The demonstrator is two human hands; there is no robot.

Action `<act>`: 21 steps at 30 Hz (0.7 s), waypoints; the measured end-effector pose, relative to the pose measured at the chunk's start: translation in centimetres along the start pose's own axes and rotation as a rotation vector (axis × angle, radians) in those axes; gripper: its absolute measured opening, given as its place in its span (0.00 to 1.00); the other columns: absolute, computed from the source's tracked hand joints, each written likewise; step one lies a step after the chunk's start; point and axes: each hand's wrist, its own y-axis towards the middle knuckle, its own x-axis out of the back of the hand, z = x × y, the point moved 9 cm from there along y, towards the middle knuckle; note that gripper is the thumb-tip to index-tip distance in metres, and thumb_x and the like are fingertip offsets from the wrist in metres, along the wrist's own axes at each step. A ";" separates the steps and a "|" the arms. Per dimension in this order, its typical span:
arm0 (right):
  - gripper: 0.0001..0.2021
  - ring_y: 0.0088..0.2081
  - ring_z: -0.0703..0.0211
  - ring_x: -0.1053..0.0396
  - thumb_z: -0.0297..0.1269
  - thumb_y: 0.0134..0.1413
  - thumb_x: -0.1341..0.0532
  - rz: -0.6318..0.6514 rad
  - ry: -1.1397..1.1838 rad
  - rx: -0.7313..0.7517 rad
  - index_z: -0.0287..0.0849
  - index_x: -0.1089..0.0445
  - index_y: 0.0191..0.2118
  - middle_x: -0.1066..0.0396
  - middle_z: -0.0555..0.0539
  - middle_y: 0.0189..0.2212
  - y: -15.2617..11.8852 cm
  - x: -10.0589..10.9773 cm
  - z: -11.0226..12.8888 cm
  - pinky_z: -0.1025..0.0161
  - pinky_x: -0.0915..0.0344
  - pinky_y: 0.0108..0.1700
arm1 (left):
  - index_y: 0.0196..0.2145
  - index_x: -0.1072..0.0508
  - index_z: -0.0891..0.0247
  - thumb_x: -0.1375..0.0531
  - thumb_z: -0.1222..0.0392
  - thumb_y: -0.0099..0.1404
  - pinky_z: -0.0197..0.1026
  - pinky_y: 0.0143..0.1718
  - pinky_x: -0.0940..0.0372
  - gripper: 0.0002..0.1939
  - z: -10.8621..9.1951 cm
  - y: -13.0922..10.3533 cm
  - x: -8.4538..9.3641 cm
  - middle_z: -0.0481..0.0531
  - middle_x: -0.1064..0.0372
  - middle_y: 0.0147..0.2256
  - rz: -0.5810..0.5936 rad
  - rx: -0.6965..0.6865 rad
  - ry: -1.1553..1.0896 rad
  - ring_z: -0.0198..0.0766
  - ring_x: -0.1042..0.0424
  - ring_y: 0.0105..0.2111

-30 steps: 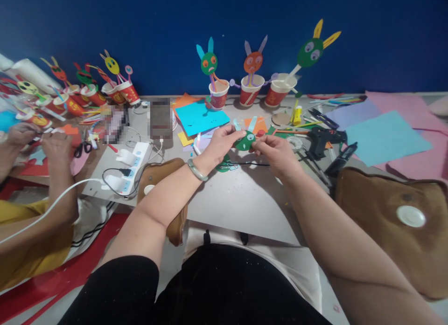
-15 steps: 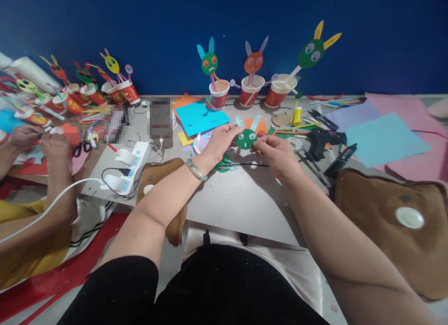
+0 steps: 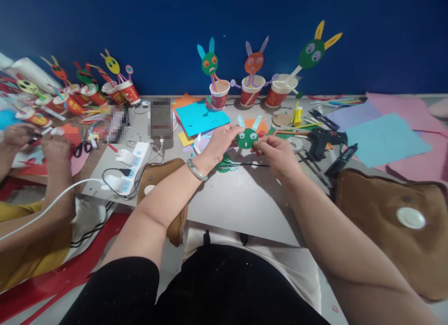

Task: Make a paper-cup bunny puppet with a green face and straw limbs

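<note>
Smooth grey tabletop (image 3: 241, 199), round green paper face (image 3: 247, 138) with pale ears pinched between both nearly closed hands (image 3: 219, 145).

Along the far edge of our table (image 3: 241, 199), before the wall (image 3: 157, 31), we have three cups (image 3: 252, 97) in a row, with puppets (image 3: 254, 62) in them; more cups stand farther left. Sheets (image 3: 203, 117) lie before the row's left end. Our power strip (image 3: 138, 162) lies left of the middle, one pouch (image 3: 167, 169) right of it across the near edge. Toward the right lies the glue gun (image 3: 319, 143), between the other pouch (image 3: 374, 222), nearer us, and the far edge.
</note>
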 end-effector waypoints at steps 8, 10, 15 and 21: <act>0.13 0.27 0.63 0.38 0.43 0.42 0.26 -0.005 0.012 -0.003 0.45 0.29 0.23 0.27 0.49 0.23 0.0 -0.1 0.1 0.63 0.41 0.32 | 0.24 0.29 0.62 0.34 0.72 0.68 0.36 0.33 0.38 0.16 0.2 -0.3 0.1 0.44 0.33 0.24 -0.022 0.043 0.019 0.28 0.34 0.26; 0.13 0.27 0.63 0.38 0.43 0.43 0.25 -0.002 0.004 0.000 0.45 0.29 0.23 0.27 0.50 0.23 0.0 -0.1 0.1 0.63 0.40 0.32 | 0.24 0.29 0.62 0.32 0.72 0.67 0.35 0.34 0.38 0.16 0.3 -0.3 0.0 0.43 0.34 0.24 -0.018 0.034 0.026 0.28 0.34 0.26; 0.13 0.27 0.63 0.38 0.40 0.50 0.26 -0.082 0.030 0.031 0.45 0.31 0.25 0.29 0.50 0.24 0.3 1.3 0.5 0.61 0.38 0.33 | 0.36 0.25 0.61 0.32 0.67 0.69 0.35 0.38 0.33 0.05 -0.5 0.1 0.4 0.46 0.24 0.31 -0.007 0.041 0.013 0.30 0.26 0.32; 0.13 0.26 0.66 0.41 0.29 0.57 0.32 -0.213 0.138 0.013 0.45 0.34 0.26 0.27 0.49 0.25 0.6 3.1 0.8 0.62 0.38 0.35 | 0.31 0.25 0.60 0.31 0.51 0.75 0.36 0.39 0.32 0.16 -5.6 0.4 4.3 0.44 0.30 0.25 -0.163 -0.176 0.070 0.30 0.28 0.28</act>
